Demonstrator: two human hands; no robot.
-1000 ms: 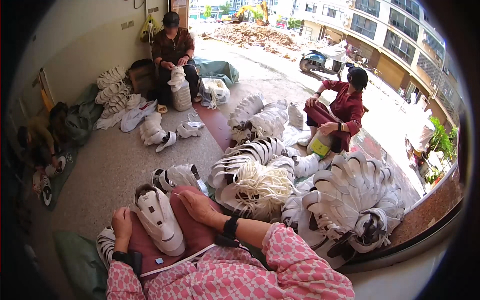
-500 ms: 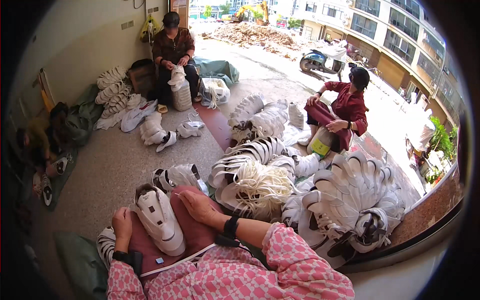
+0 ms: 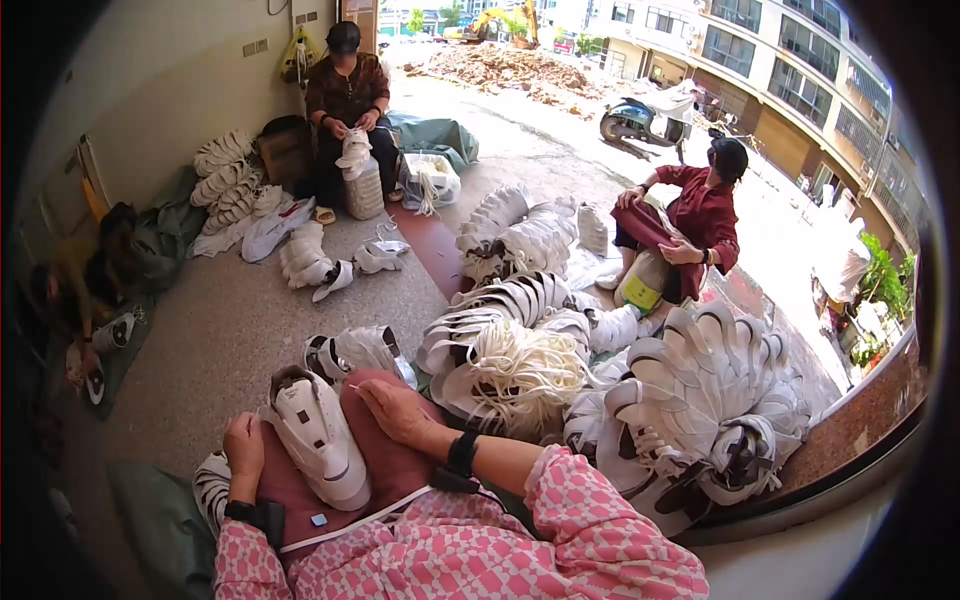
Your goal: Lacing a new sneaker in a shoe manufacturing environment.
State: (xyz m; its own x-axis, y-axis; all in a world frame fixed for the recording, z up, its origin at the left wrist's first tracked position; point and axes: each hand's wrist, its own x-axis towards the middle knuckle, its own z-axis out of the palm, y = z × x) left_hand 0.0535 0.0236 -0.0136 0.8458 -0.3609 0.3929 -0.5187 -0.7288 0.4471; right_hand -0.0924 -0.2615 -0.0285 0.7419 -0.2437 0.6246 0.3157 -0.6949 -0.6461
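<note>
Nothing much has shifted since a second ago: the left hand (image 3: 243,452) still steadies the white shoe (image 3: 318,440) on the lap while the right hand (image 3: 395,410) pinches (seemingly) a lace end, best drawn gently.

The white shoe (image 3: 318,440) on the lap looks like smooth, slightly glossy synthetic leather, with a matt rubbery sole edge. It lies on a maroon cloth (image 3: 385,470), soft and matt, edged with a pale band. The sleeves (image 3: 560,540) are thin patterned fabric in pink and white, crumpled and dull. A black band (image 3: 462,452) of matt plastic or rubber circles the right wrist. The heap of white laces (image 3: 520,375) is woven cord, fibrous and matt. The floor (image 3: 220,330) is rough, speckled concrete or terrazzo without shine.
</note>
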